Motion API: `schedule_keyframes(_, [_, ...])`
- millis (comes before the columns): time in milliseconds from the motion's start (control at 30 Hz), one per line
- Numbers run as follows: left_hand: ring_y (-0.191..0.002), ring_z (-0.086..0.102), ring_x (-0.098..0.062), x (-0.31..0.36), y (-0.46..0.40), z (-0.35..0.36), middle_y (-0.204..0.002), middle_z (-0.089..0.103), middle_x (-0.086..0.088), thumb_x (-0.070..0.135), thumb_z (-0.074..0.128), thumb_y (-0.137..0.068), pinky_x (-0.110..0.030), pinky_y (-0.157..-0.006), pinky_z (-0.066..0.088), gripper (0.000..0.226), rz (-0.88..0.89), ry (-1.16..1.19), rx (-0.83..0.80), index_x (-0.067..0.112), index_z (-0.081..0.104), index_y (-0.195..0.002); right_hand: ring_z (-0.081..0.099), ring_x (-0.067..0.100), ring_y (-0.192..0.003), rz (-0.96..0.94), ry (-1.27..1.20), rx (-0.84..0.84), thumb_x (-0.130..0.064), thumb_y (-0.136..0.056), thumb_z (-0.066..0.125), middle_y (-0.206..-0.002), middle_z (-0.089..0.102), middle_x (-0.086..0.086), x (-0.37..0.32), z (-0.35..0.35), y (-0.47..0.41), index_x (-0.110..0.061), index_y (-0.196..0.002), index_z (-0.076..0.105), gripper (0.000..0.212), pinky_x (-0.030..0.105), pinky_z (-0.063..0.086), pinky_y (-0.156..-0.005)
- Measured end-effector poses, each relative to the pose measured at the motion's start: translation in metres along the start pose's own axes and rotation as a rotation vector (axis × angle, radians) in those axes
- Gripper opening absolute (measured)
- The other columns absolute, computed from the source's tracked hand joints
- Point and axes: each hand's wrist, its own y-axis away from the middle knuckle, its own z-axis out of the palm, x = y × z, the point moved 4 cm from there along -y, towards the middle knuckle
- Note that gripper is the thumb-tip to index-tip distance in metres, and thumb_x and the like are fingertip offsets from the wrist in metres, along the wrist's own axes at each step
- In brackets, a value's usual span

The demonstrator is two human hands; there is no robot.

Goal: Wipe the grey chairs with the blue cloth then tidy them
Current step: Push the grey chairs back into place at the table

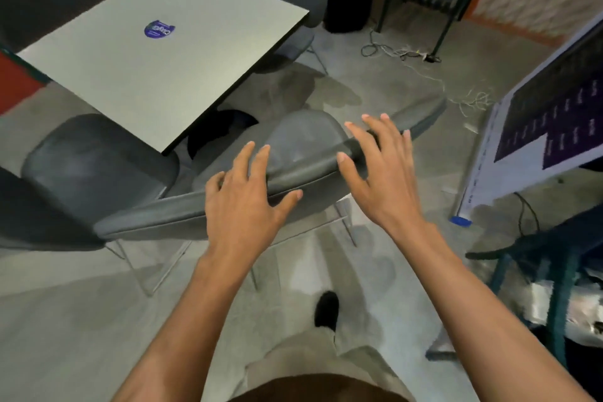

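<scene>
No blue cloth anywhere, so wiping looks done; both hands, left hand (pixel 243 196) and right hand (pixel 380 170), hang spread and empty over the grey chair (pixel 303 140) backrest beside the counter (pixel 182 75), tidying left.

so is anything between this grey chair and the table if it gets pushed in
Nothing visible blocks it. Both hands, left hand and right hand, are at the backrest of the grey chair; only bare floor lies between its seat and the table.

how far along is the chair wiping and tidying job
No blue cloth is in view, so wiping looks finished or paused. In hand: the left hand and right hand spread open over the backrest of the nearest grey chair, which stands out from the table. Left: pushing it in.
</scene>
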Motion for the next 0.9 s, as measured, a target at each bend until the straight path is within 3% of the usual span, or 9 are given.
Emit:
schedule_keyframes(100, [-0.145,0.040,-0.018,-0.008,-0.001,0.000,-0.163,0.037,0.003,0.084,0.052,-0.081,-0.044,-0.119,0.028,0.096,-0.094,-0.014,-0.035,0.029,0.035,-0.157,0.029,0.024,-0.150,-0.031,0.048,0.021,-0.042,-0.101,0.048,-0.139,0.056,0.003,0.015,0.008,-0.016,-0.022,-0.129,0.064,0.038,0.059,0.009,-0.124])
schedule_keyframes(233, [-0.133,0.053,-0.018,-0.013,-0.001,-0.006,-0.140,0.062,0.006,0.098,0.045,-0.070,-0.043,-0.113,0.033,0.102,-0.185,-0.096,0.007,0.029,0.054,-0.145,0.044,0.023,-0.141,-0.128,0.044,0.094,-0.037,-0.101,0.050,-0.113,0.069,-0.001,0.029,0.011,-0.036,-0.020,-0.101,0.074,0.030,0.058,0.012,-0.122])
schedule_keyframes(367, [-0.109,0.066,-0.017,-0.015,0.002,-0.002,-0.110,0.075,0.009,0.105,0.038,-0.064,-0.036,-0.104,0.036,0.100,-0.254,-0.189,0.007,0.031,0.070,-0.123,0.065,0.019,-0.105,-0.212,0.052,0.187,-0.030,-0.099,0.053,-0.082,0.069,-0.004,0.032,0.013,-0.050,-0.018,-0.075,0.069,0.031,0.051,0.029,-0.111])
schedule_keyframes(433, [-0.099,0.067,-0.016,-0.012,0.000,-0.002,-0.099,0.074,0.010,0.105,0.041,-0.062,-0.035,-0.099,0.037,0.095,-0.267,-0.188,0.034,0.031,0.074,-0.111,0.062,0.019,-0.082,-0.233,0.054,0.225,-0.029,-0.098,0.053,-0.072,0.064,-0.005,0.035,0.013,-0.054,-0.019,-0.067,0.062,0.034,0.046,0.034,-0.101])
schedule_keyframes(533, [-0.094,0.065,-0.015,-0.003,-0.009,-0.002,-0.093,0.073,0.011,0.103,0.044,-0.061,-0.034,-0.095,0.037,0.090,-0.290,-0.191,0.068,0.030,0.075,-0.103,0.053,0.018,-0.066,-0.247,0.029,0.263,-0.026,-0.094,0.055,-0.063,0.058,-0.005,0.042,0.013,-0.068,-0.020,-0.062,0.057,0.033,0.042,0.037,-0.088])
schedule_keyframes(900, [-0.090,0.066,-0.017,0.054,-0.044,0.020,-0.090,0.074,0.008,0.103,0.045,-0.062,-0.036,-0.090,0.038,0.090,-0.394,-0.224,0.158,0.026,0.075,-0.098,0.044,0.022,-0.056,-0.395,-0.050,0.369,-0.020,-0.081,0.059,-0.055,0.048,-0.002,0.093,0.014,-0.131,-0.019,-0.056,0.048,0.027,0.039,0.036,-0.074])
